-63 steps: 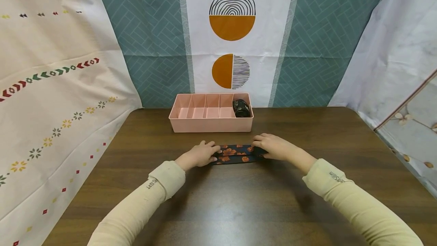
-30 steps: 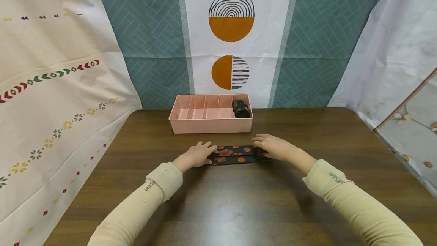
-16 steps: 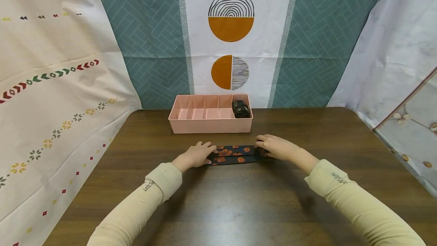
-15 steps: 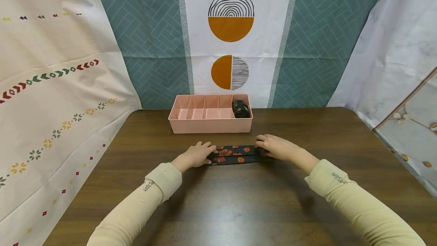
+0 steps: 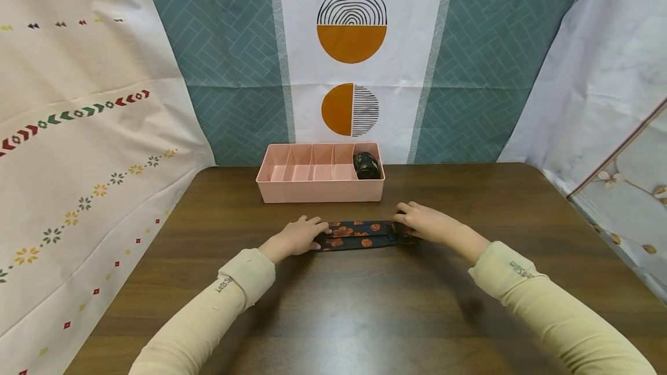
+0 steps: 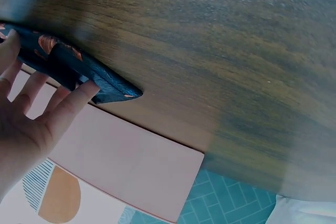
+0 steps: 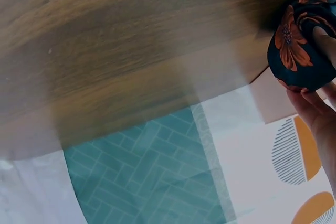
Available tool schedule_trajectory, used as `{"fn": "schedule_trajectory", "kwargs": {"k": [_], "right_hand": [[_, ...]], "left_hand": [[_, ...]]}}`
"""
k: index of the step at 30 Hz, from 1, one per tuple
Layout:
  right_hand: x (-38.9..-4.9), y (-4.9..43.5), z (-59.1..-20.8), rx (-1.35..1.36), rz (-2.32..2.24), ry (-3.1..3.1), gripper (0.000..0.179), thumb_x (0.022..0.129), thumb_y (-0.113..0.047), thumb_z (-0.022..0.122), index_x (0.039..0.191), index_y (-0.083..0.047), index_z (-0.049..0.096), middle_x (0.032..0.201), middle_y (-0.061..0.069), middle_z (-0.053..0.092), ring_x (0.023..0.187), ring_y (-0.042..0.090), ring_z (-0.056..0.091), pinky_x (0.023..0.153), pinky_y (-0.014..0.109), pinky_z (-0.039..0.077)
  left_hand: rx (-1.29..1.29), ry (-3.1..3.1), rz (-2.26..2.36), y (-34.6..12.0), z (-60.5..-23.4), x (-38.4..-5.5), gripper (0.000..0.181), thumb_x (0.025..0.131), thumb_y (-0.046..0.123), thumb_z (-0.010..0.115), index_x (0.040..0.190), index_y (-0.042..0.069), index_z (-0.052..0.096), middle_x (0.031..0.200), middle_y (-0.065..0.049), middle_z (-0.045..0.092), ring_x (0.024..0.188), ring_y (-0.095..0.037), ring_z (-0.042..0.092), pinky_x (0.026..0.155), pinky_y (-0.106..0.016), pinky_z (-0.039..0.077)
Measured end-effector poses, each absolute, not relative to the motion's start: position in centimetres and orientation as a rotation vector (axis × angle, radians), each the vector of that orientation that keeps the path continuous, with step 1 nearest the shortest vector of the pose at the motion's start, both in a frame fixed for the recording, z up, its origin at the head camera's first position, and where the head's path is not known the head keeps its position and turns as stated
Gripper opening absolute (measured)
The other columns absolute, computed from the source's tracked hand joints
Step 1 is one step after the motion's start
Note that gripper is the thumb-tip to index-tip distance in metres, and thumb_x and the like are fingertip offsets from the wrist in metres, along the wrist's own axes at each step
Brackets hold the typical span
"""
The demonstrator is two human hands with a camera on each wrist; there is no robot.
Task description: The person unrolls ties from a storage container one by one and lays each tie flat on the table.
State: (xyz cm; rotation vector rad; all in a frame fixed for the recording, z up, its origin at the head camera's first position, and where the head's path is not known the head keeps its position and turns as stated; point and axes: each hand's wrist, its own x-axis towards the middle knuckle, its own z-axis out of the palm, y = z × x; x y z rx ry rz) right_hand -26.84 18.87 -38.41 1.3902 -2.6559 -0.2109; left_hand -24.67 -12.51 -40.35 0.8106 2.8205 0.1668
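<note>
A dark navy necktie (image 5: 359, 235) with orange flowers lies across the table, doubled into two long strips. Its right end is wound into a roll (image 7: 294, 51), which my right hand (image 5: 428, 224) grips, thumb at the coil and fingertips under its side. At the other end my left hand (image 5: 296, 238) holds the tie across its width, thumb on the near edge and fingers on the far one. The tie's pointed tip (image 6: 113, 85) sticks out past the left index finger in the left wrist view. Part of the roll is hidden by the right hand.
Behind the tie stands a pink divided box (image 5: 320, 191) at the table's back edge. A dark rolled bundle (image 5: 367, 166) sits in its rightmost compartment. Patterned cloths hang behind and at both sides of the brown wooden table (image 5: 333, 305).
My left hand slid slightly left along the tie and then stayed put. The right hand has shifted a little to the right, and more of the rolled end shows beneath it.
</note>
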Motion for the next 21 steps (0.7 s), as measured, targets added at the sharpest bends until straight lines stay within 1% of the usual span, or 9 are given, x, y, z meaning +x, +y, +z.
{"fn": "schedule_trajectory", "kwargs": {"k": [4, 9, 11, 14, 17, 21], "right_hand": [[-26.93, 19.12, -38.45, 1.416, -0.212, -2.618, 0.035, 0.073, -0.007, 0.079, 0.105, -0.003, 0.064, 0.103, 0.013, 0.058, 0.088, 0.027, 0.061, 0.075, 0.034, 0.054], [-26.86, 19.32, -38.19, 1.433, -0.145, -2.618, 0.033, 0.071, -0.003, 0.080, 0.100, -0.003, 0.063, 0.105, 0.012, 0.064, 0.097, 0.028, 0.062, 0.083, 0.039, 0.052], [-26.88, 19.38, -38.18, 1.441, -0.136, -2.616, 0.033, 0.070, -0.002, 0.080, 0.099, -0.003, 0.063, 0.106, 0.012, 0.065, 0.098, 0.027, 0.062, 0.084, 0.039, 0.052], [-26.89, 19.51, -38.27, 1.439, -0.173, -2.616, 0.036, 0.070, -0.003, 0.080, 0.101, -0.003, 0.062, 0.103, 0.011, 0.063, 0.093, 0.027, 0.062, 0.081, 0.038, 0.052], [-26.82, 19.66, -38.32, 1.401, -0.227, -2.654, 0.041, 0.071, -0.006, 0.081, 0.107, -0.003, 0.061, 0.103, 0.013, 0.061, 0.089, 0.028, 0.062, 0.078, 0.039, 0.053], [-26.69, 19.75, -38.33, 1.356, -0.269, -2.707, 0.046, 0.070, -0.008, 0.081, 0.111, -0.003, 0.059, 0.102, 0.017, 0.059, 0.087, 0.032, 0.063, 0.075, 0.040, 0.054]], "left_hand": [[0.805, 2.823, 0.182, -12.75, -40.45, -24.67, 0.036, 0.087, 0.021, 0.065, 0.122, 0.018, 0.057, 0.128, -0.008, 0.053, 0.114, -0.039, 0.050, 0.083, -0.056, 0.048], [0.814, 2.830, 0.202, -12.90, -40.54, -24.65, 0.037, 0.087, 0.021, 0.065, 0.123, 0.017, 0.057, 0.130, -0.011, 0.052, 0.116, -0.042, 0.049, 0.084, -0.059, 0.047], [0.816, 2.831, 0.199, -12.89, -40.48, -24.61, 0.038, 0.087, 0.021, 0.065, 0.124, 0.016, 0.056, 0.131, -0.012, 0.052, 0.116, -0.042, 0.049, 0.084, -0.059, 0.047], [0.826, 2.832, 0.203, -12.91, -40.44, -24.52, 0.037, 0.088, 0.021, 0.065, 0.124, 0.016, 0.056, 0.130, -0.011, 0.052, 0.114, -0.041, 0.050, 0.083, -0.058, 0.048], [0.826, 2.835, 0.206, -13.02, -40.41, -24.49, 0.036, 0.088, 0.020, 0.065, 0.123, 0.016, 0.057, 0.128, -0.010, 0.053, 0.114, -0.041, 0.050, 0.082, -0.058, 0.049], [0.821, 2.841, 0.212, -13.27, -40.48, -24.37, 0.038, 0.087, 0.019, 0.066, 0.124, 0.014, 0.056, 0.131, -0.014, 0.052, 0.115, -0.043, 0.049, 0.083, -0.059, 0.048]]}}
